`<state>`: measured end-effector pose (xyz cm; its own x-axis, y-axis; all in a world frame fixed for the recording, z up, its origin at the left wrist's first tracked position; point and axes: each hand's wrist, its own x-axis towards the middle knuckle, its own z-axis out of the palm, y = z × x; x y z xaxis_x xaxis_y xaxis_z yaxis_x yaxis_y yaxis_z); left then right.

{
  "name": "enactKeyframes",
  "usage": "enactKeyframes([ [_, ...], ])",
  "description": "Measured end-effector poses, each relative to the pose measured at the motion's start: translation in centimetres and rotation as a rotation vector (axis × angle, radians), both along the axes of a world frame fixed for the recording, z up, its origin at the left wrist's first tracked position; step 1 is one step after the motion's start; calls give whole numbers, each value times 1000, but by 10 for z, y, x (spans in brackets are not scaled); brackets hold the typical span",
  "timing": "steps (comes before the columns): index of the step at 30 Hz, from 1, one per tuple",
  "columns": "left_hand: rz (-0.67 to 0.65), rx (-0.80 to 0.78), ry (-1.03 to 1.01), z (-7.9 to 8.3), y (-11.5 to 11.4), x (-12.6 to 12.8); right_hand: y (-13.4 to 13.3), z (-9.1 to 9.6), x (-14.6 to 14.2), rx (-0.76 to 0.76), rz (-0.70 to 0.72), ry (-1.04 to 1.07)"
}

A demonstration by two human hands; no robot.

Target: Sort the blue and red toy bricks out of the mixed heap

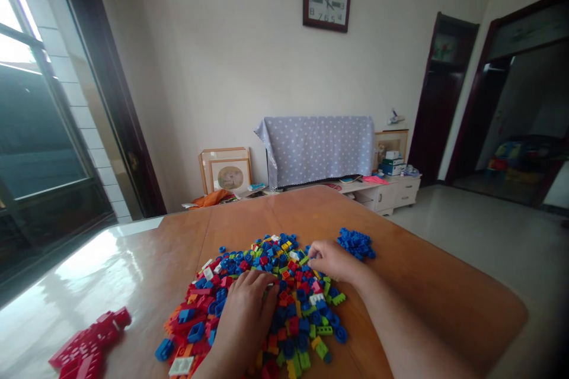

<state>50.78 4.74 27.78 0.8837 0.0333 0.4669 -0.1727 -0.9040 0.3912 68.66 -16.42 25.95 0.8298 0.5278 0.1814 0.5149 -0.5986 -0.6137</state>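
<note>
A broad heap of mixed toy building bricks in red, blue, green, yellow, orange and white spreads over the table. My left hand rests on the near middle of this heap, its fingers curled down among the bricks. A small white bit shows by its thumb; what the fingers grip is hidden. At the heap's right edge, my right hand has its fingers bent together over the bricks, and anything between them cannot be made out. Just beyond it lies a separate pile of blue bricks.
Red bricks form a group at the table's near left. The brown wooden table has a rounded right corner. Behind it stand a low white cabinet, an object under a dotted cloth and framed pictures.
</note>
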Motion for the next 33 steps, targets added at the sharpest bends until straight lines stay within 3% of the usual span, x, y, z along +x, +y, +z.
enactKeyframes([
  [4, -3, -9, -7, 3, 0, -2, -7, 5, 9, 96, -67, 2],
  [9, -13, -15, 4, 4, 1, -4, -27, 11, 24, 154, -247, -24],
  [17, -23, -12, -5, 1, 3, -2, -66, 14, 45, 27, -626, -136],
  [25, -23, -12, -9, -1, 3, -4, -59, -7, 51, -76, -651, -119],
  [33, -22, -23, -14, 3, 1, -5, -61, -3, 54, 66, -620, -145],
])
